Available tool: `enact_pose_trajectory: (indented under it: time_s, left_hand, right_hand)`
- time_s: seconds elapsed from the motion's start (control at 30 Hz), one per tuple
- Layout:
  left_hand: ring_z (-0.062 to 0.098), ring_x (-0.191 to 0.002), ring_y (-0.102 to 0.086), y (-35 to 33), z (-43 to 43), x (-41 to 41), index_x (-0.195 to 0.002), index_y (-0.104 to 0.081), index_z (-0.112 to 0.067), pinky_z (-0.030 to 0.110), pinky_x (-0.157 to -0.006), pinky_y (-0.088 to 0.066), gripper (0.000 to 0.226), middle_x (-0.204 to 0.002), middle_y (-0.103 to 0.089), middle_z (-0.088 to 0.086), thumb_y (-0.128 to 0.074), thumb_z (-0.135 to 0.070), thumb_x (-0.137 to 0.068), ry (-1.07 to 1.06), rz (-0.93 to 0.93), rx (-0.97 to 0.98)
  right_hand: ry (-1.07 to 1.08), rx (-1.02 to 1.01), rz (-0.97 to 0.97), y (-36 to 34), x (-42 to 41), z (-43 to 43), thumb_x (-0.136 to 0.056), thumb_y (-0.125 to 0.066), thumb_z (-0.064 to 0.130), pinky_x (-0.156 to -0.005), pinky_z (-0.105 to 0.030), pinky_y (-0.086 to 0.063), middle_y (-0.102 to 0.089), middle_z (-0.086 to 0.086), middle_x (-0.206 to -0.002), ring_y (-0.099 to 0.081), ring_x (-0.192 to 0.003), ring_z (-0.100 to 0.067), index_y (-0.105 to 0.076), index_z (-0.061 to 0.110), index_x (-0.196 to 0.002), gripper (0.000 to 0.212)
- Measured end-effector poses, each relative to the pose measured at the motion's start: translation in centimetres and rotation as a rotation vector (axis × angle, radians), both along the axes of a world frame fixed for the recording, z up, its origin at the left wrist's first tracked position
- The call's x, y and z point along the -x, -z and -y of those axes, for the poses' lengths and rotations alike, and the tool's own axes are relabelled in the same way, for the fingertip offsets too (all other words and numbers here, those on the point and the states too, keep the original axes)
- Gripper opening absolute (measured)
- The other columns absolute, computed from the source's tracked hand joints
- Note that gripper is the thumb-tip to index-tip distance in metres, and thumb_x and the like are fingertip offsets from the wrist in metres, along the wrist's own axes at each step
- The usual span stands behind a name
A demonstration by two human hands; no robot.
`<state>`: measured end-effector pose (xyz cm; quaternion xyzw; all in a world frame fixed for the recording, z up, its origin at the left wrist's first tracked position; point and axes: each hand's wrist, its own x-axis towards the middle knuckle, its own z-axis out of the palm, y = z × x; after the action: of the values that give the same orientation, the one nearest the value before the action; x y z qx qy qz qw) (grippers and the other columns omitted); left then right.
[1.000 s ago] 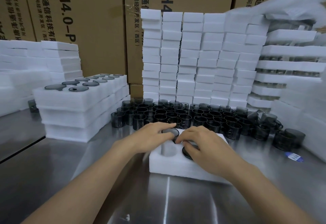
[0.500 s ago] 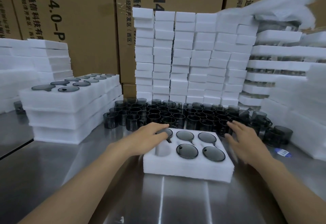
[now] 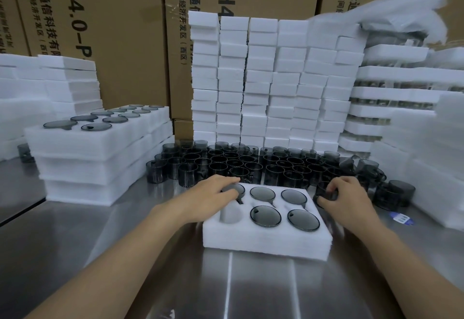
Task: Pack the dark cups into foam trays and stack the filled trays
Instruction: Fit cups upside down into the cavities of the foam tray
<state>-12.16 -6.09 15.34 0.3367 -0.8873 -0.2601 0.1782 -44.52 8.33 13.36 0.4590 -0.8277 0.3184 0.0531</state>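
Observation:
A white foam tray [image 3: 266, 242] lies on the steel table in front of me. Several of its round holes hold dark cups [image 3: 265, 215]; the near-left hole [image 3: 229, 214] is empty. My left hand [image 3: 213, 192] rests with its fingers on the cup in the tray's far-left hole. Just right of the tray, my right hand [image 3: 345, 199] has its fingers curled round a loose dark cup [image 3: 324, 192] standing on the table. A dense crowd of loose dark cups [image 3: 251, 163] stands behind the tray.
Stacked filled trays [image 3: 95, 158] stand at the left. A wall of empty foam blocks [image 3: 271, 80] rises behind the cups, with cardboard boxes [image 3: 120, 30] beyond. More foam stacks [image 3: 414, 130] crowd the right side. A blue label [image 3: 401, 218] lies on the table.
My right hand left the tray, reached right and closed its fingers round a loose cup beside the tray. My left hand stayed on the tray's far-left cup.

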Motion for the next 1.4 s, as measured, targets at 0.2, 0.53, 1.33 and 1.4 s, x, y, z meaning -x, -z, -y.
enact_pose_trajectory:
  time_s: [0.2, 0.53, 1.33, 1.4]
  left_hand:
    - [0.011, -0.146, -0.04, -0.7, -0.9, -0.2, -0.158, -0.047, -0.039, 0.042, -0.121, -0.035, 0.054, -0.158, -0.042, -0.015, -0.048, -0.051, -0.105, -0.027, 0.022, 0.117]
    - [-0.001, -0.109, -0.059, -2.5, -6.5, 1.3, -0.146, -0.057, -0.04, 0.033, -0.096, -0.047, 0.044, -0.12, -0.066, -0.023, -0.061, -0.05, -0.103, -0.019, -0.271, 0.679]
    - [0.015, -0.082, -0.069, -2.8, -6.7, 1.1, -0.117, -0.069, -0.016, 0.04, -0.068, -0.057, 0.012, -0.111, -0.067, -0.009, -0.067, -0.015, -0.104, -0.052, -0.513, 0.823]
    - [0.017, -0.08, -0.069, -2.8, -6.6, 1.0, -0.116, -0.07, -0.014, 0.041, -0.066, -0.058, 0.013, -0.11, -0.068, -0.007, -0.067, -0.013, -0.104, -0.068, -0.536, 0.846]
  right_hand:
    - [0.033, 0.178, 0.063, -0.8, -1.3, -0.2, -0.084, -0.085, 0.037, -0.056, -0.036, -0.043, -0.061, -0.003, -0.068, -0.059, -0.064, -0.023, -0.054, 0.018, -0.07, 0.039]
    - [-0.294, 0.446, -0.257, -4.3, -10.0, -1.4, -0.082, -0.073, 0.061, -0.061, -0.029, -0.045, -0.055, 0.015, -0.089, -0.054, -0.075, -0.008, -0.046, 0.037, -0.092, 0.037]
    - [-0.565, 0.711, -0.331, -4.3, -11.2, -0.4, -0.083, -0.091, 0.014, -0.109, -0.027, -0.047, -0.06, 0.003, -0.133, -0.058, -0.126, -0.015, -0.059, 0.018, -0.141, 0.067]
    - [-0.573, 0.737, -0.341, -4.3, -11.5, -0.3, -0.084, -0.09, 0.012, -0.109, -0.029, -0.048, -0.058, 0.005, -0.136, -0.057, -0.129, -0.015, -0.054, 0.023, -0.145, 0.072]
